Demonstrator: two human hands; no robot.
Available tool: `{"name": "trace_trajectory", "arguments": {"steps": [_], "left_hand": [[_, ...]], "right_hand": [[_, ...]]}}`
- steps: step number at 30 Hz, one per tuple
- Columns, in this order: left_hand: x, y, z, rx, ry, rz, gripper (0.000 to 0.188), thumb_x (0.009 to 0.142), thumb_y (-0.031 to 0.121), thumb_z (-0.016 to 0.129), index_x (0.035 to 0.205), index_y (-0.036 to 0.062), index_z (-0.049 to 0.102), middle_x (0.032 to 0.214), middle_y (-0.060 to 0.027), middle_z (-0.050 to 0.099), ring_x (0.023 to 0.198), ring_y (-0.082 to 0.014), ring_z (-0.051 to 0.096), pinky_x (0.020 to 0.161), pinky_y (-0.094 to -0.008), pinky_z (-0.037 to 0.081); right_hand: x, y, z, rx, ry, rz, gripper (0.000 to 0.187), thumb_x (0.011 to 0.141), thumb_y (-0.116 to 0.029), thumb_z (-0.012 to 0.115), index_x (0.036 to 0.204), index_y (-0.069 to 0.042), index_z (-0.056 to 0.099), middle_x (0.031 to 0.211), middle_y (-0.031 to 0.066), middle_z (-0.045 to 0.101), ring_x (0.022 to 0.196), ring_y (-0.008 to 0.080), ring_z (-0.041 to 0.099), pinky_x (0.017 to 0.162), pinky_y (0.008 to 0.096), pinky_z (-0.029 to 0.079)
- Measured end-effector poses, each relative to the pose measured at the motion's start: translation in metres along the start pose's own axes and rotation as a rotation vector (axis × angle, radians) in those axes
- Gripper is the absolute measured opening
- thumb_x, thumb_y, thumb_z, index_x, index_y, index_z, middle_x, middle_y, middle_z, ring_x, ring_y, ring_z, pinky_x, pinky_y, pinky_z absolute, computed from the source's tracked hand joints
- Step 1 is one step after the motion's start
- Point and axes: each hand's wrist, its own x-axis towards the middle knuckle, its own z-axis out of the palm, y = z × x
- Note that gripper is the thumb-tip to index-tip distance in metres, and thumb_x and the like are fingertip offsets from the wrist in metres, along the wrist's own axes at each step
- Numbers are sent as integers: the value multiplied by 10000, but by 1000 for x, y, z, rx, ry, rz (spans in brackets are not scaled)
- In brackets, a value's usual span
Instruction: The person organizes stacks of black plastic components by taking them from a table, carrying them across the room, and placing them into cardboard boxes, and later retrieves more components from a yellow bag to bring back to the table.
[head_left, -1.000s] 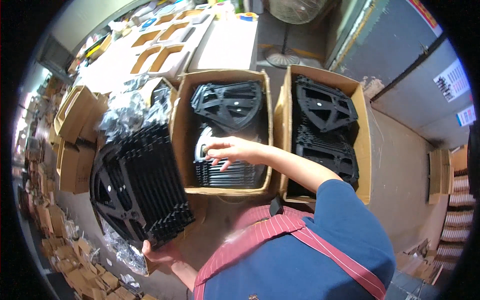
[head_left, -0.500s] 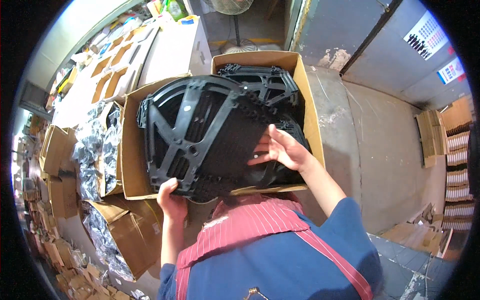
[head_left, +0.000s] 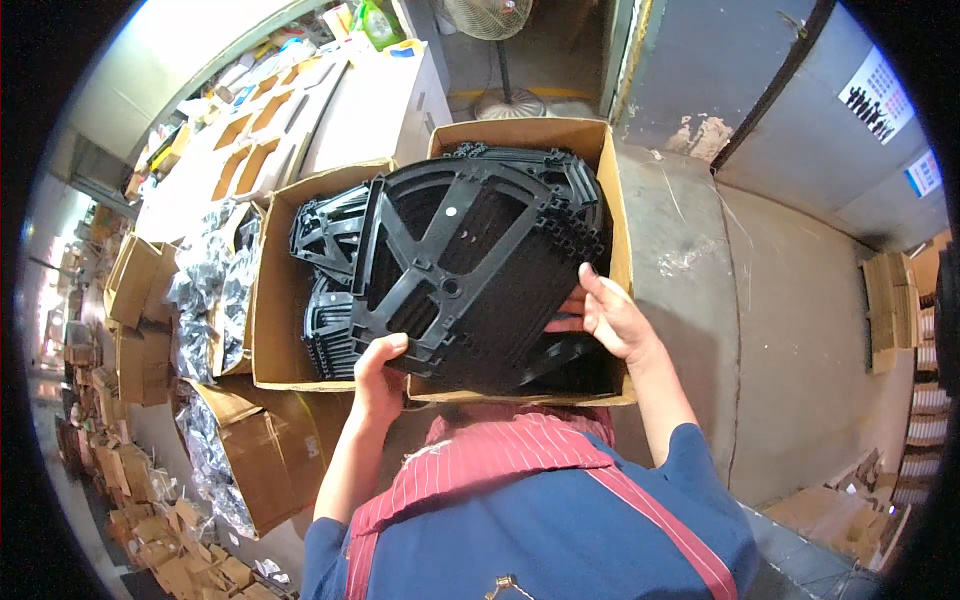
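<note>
A thick stack of black plastic frames (head_left: 450, 285), with curved edges and angled ribs, is held tilted over the two open cardboard boxes. My left hand (head_left: 378, 372) is closed on its near left corner, thumb on top. Against its right side is my right hand (head_left: 615, 318), thumb up and fingers curled at the stack's edge, partly hidden. More black frames (head_left: 328, 235) lie in the left cardboard box (head_left: 275, 345). Similar black pieces (head_left: 555, 165) fill the far part of the right cardboard box (head_left: 618, 215), and others show below my right hand.
Left of the boxes stand cartons with clear plastic wrapping (head_left: 200, 300) and a brown carton (head_left: 275, 450). A white cabinet (head_left: 375, 110) and a standing fan (head_left: 500, 60) are beyond. Flattened cardboard (head_left: 885, 300) leans at the far right.
The stack has shifted right, uncovering frames in the left box. My left hand has moved right with it, and my right hand has drawn in against the stack's edge.
</note>
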Motion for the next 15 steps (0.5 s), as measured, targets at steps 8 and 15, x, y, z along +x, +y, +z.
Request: {"name": "trace_trajectory", "arguments": {"steps": [8,15], "left_hand": [[26,17,-35,121,62,56,498,718,291,659,1147,43,609,1002,-86,689,903,-234,663,828,-380,522],[64,46,23,333,-78,-64,287,734,290,687,897,56,662,839,-64,679,771,-185,648,754,-311,494]], "right_hand": [[40,-59,-26,-221,23,26,816,916,-707,445,1370,-32,489,965,70,639,893,170,658,800,389,584],[79,-79,-45,-347,-47,142,1054,832,-765,546,1494,27,335,1495,181,412,1356,243,407,1117,354,329]]}}
